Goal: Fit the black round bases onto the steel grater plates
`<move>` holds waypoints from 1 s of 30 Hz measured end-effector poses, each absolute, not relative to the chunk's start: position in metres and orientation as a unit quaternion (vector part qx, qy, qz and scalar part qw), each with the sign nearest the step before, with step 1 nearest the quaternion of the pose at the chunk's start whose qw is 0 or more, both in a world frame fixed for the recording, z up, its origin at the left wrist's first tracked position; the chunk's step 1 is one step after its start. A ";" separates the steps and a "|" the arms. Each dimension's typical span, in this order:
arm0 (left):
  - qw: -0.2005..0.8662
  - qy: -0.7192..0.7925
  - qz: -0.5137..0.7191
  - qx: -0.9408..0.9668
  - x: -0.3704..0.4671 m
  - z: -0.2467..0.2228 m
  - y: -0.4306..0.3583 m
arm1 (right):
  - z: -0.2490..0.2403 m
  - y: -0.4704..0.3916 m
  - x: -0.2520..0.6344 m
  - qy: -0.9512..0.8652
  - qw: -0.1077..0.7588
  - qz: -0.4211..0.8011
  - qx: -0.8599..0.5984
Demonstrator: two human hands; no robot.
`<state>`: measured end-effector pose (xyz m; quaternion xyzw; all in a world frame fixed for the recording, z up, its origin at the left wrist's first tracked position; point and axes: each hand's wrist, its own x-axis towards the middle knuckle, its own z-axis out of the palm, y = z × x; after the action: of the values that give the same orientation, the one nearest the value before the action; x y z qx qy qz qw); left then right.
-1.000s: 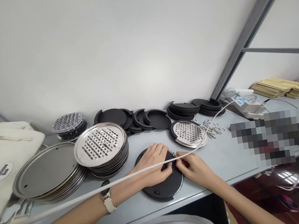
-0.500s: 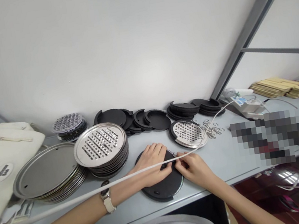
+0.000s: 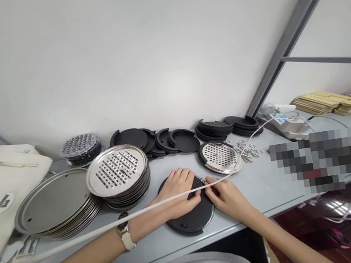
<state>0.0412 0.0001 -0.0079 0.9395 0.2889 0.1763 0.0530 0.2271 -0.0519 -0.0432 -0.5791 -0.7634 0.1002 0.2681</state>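
Observation:
A round black disc (image 3: 189, 221) lies on the grey table near its front edge. Over its upper part rests my left hand (image 3: 180, 192), palm down, gripping the disc from above with bent fingers. At the disc's right rim my right hand (image 3: 222, 192) pinches a small metal hook (image 3: 203, 180), whose tip shows above the fingers. Behind the right hand lies a perforated metal grater disc (image 3: 221, 155) in a black holder. Several loose metal hooks (image 3: 246, 151) are heaped beside it.
Stacks of metal discs (image 3: 117, 171) and plain discs (image 3: 56, 202) stand left. Black holders (image 3: 185, 141) line the wall. A white cable (image 3: 104, 229) crosses over both hands. A cream bag (image 3: 8, 183) is far left; yellowish pieces (image 3: 316, 104) lie far right.
The small metal hook at the rim has shifted slightly left and up, with my right fingertips. My left hand stays on the black disc.

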 end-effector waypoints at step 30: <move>-0.003 0.287 0.147 0.947 0.043 -0.006 -0.003 | -0.042 -0.051 0.227 -0.765 0.301 0.105 -0.559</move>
<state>0.0428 -0.0029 -0.0056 0.9466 0.2867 0.1472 -0.0033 0.2267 -0.0506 -0.0421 -0.5595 -0.7652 0.1051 0.3006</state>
